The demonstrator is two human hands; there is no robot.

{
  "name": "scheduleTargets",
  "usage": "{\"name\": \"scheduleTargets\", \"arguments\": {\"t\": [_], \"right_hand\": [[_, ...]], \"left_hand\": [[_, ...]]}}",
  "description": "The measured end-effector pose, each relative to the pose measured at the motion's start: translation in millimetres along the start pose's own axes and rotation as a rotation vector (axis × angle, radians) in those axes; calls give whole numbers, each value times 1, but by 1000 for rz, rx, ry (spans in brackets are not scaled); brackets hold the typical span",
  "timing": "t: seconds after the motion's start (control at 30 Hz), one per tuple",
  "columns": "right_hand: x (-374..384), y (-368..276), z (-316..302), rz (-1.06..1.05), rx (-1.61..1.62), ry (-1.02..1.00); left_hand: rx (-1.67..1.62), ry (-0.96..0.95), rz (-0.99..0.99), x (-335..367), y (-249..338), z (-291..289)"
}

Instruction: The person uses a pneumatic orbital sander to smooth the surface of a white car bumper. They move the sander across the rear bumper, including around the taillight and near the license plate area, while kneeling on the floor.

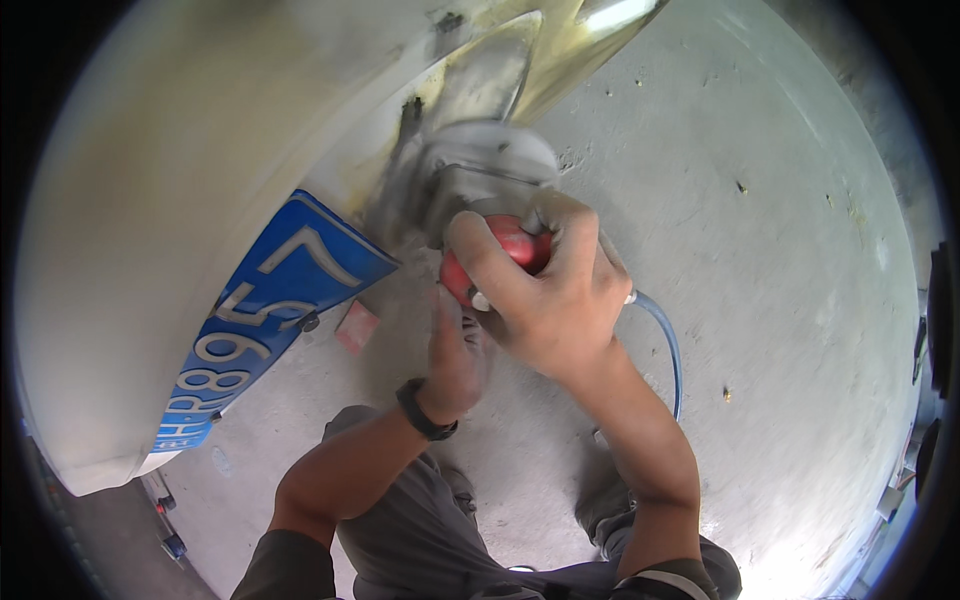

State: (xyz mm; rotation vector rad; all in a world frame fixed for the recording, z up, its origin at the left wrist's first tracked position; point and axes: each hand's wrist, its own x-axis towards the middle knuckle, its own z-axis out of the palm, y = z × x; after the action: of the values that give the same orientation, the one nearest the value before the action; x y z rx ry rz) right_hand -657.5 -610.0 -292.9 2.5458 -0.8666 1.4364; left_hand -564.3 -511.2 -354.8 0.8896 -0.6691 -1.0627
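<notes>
My right hand (565, 305) is wrapped over the red body of an air sander (516, 238), thumb on one side and fingers on the other. The sander's grey head is smeared by motion and lies against the dusty, sanded corner of a pale car bumper (190, 170). A blue air hose (669, 340) trails from beside my right wrist toward the floor. Just below the sander is my left hand (458, 355), blurred, with its fingertips close to the tool's underside. Its fingers are partly hidden, so whether it grips the tool is unclear.
A blue licence plate (285, 295) is fixed to the bumper left of my hands, its corner close to the sander. On the grey concrete floor (800, 300) lie a small reddish pad (356, 327) and scattered bits of debris. My legs are bent below my arms.
</notes>
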Motion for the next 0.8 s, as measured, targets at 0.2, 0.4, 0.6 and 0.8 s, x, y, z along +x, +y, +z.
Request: {"name": "scheduleTargets", "arguments": {"t": [0.2,0.4,0.6,0.8], "right_hand": [[9,-10,-9,103,36,-41],[7,-9,-12,122,-17,-98],[13,-10,-17,206,-2,-139],[14,-9,-16,185,-6,-105]], "left_hand": [[-105,-140,-24,13,10,-4],[54,-132,-28,10,14,-1],[169,26,9,18,9,0],[243,-24,-63,11,16,5]]}}
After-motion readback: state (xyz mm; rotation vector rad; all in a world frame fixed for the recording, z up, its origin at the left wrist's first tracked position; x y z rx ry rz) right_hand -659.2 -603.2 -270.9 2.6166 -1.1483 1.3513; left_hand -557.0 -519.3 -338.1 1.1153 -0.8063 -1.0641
